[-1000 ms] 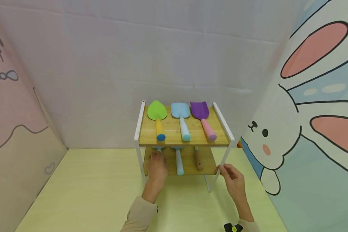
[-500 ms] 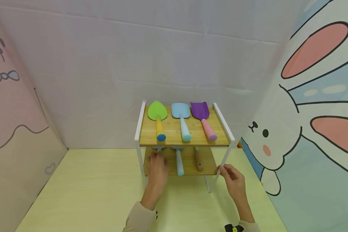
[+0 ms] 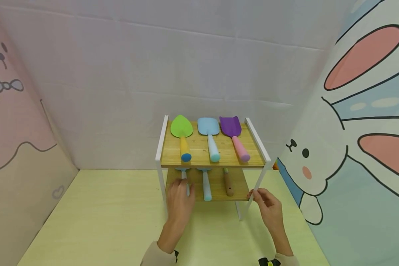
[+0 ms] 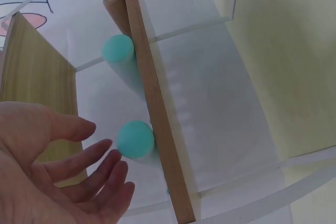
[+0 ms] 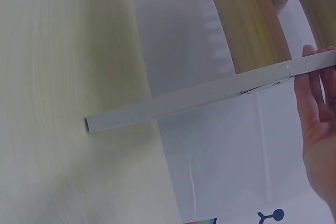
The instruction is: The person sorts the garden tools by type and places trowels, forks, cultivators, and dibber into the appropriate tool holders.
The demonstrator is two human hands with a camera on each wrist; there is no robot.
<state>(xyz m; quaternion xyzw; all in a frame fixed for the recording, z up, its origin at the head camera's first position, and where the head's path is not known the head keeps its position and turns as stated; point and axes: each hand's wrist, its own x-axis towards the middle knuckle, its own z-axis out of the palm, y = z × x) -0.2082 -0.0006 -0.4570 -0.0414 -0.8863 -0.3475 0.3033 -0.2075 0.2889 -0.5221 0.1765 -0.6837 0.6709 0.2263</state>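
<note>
A two-tier rack (image 3: 258, 143) with white side frames and wooden shelves stands on the table. On its lower shelf, my left hand (image 3: 179, 199) is at the handle of the leftmost toy shovel (image 3: 184, 174). In the left wrist view its relaxed fingers (image 4: 107, 177) lie beside the turquoise handle end (image 4: 135, 139), not wrapped round it. A second pale blue shovel (image 3: 207, 186) and a brown wooden handle (image 3: 228, 185) lie to the right. My right hand (image 3: 269, 208) pinches the rack's front right leg (image 5: 210, 92). The left shovel's blade is mostly hidden under the upper shelf.
The upper shelf carries a green shovel with yellow handle (image 3: 184, 146), a light blue shovel (image 3: 208, 126) and a purple shovel with pink handle (image 3: 231, 126). A white sheet (image 3: 199, 66) hangs behind, with cartoon-printed panels at both sides. The tabletop (image 3: 103, 218) is pale yellow.
My left hand has drawn back slightly toward me, and more of the left shovel's handle shows. My right hand stays at the rack leg.
</note>
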